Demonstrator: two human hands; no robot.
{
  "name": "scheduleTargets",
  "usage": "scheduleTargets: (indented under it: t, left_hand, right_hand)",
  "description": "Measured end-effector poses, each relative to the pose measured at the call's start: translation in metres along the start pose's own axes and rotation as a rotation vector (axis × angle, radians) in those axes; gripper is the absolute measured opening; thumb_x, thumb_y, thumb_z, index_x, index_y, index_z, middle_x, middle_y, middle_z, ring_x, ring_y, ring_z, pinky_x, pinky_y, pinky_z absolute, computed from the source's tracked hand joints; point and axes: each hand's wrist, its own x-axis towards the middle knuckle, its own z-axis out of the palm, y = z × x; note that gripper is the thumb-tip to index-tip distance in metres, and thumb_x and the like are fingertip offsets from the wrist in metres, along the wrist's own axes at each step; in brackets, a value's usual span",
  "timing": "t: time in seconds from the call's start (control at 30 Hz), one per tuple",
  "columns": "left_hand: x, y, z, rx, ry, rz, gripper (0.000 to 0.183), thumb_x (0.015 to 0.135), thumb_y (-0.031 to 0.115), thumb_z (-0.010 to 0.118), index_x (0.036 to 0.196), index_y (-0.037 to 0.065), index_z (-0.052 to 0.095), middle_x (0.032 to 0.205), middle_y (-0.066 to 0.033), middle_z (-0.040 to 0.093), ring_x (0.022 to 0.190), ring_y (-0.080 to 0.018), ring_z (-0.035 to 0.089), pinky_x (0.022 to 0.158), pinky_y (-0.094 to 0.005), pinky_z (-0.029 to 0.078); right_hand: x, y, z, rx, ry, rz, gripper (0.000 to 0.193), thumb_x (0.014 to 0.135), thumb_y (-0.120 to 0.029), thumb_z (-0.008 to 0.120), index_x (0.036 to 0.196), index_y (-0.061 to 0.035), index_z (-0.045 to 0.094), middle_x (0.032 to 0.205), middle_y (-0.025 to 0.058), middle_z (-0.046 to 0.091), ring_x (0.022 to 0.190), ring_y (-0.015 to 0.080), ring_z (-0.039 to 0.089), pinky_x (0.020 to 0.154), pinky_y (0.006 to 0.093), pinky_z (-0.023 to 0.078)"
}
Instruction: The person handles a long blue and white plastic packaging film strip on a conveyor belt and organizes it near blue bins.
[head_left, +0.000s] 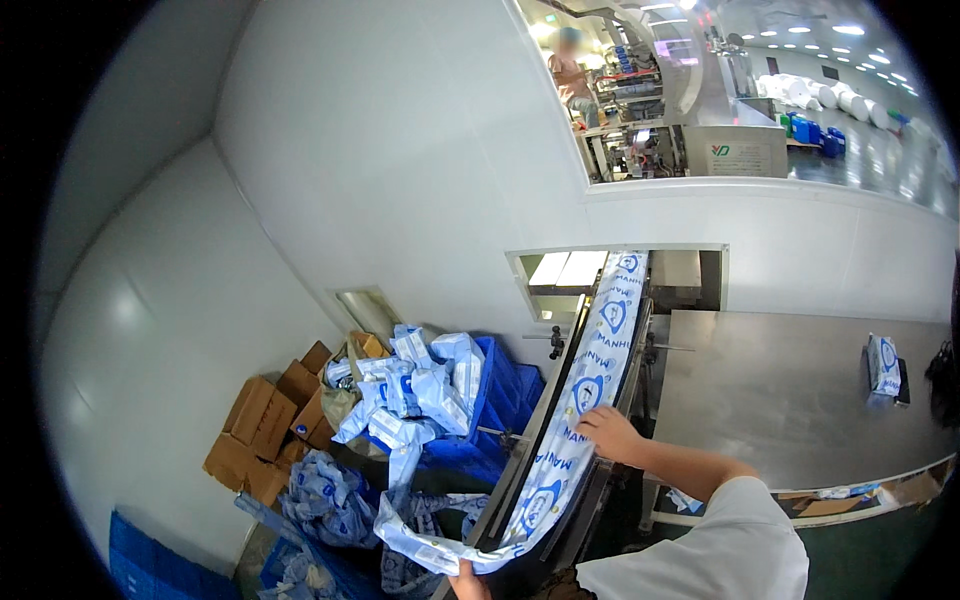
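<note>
Fingers [594, 421] on film [613, 318]; packets [440, 397] in bin [512, 392]

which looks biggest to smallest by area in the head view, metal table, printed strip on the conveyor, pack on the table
1. Metal table
2. Printed strip
3. Pack on the table

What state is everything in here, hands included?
Printed strip, lying along the conveyor, drooping over its left side
Conveyor, running or stopped can't be told
Left hand, holding the drooping part
Right hand, resting on the strip
Blue crate, heaped with packs
Crumpled wrapping, in a loose heap
Cardboard boxes, piled untidily
Metal table, bearing another pack
</note>
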Motion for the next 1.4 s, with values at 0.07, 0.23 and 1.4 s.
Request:
scheduleTargets:
  t: [0.07, 0.23, 1.4]
  left_hand:
    - [-0.012, 0.018, 0.007, 0.059, 0.045, -0.147, 0.042, 0.088, 0.018, 0.046, 0.125, -0.001, 0.038, 0.119, -0.014, 0.048, 0.103, -0.0274, 0.049, 0.09, -0.0382, 0.039]
    - [0.001, 0.063, -0.008, 0.072, 0.032, -0.037, 0.048, 0.085, 0.015, 0.049, 0.129, 0.006, 0.03, 0.119, -0.0127, 0.044, 0.104, -0.0266, 0.048, 0.087, -0.0408, 0.041]
    - [0.0, -0.01, 0.039, -0.132, 0.027, -0.16, 0.039, 0.089, 0.033, 0.047, 0.118, 0.007, 0.039, 0.101, -0.0097, 0.055, 0.091, -0.025, 0.056, 0.076, -0.0402, 0.046]
  right_hand:
    - [-0.004, 0.01, 0.012, -0.002, -0.139, 0.005, 0.032, 0.064, -0.012, 0.064, 0.095, -0.0129, 0.056, 0.096, 0.0057, 0.052, 0.096, 0.0246, 0.049, 0.082, 0.0384, 0.04]
    - [0.003, -0.01, 0.028, 0.022, -0.044, -0.039, 0.024, 0.065, -0.019, 0.066, 0.085, -0.0133, 0.056, 0.084, 0.0022, 0.05, 0.087, 0.0221, 0.05, 0.073, 0.0358, 0.041]
    - [-0.007, -0.088, -0.002, 0.134, -0.288, -0.267, 0.044, 0.065, -0.018, 0.067, 0.106, -0.0139, 0.049, 0.103, 0.0069, 0.05, 0.1, 0.0253, 0.047, 0.081, 0.0417, 0.037]
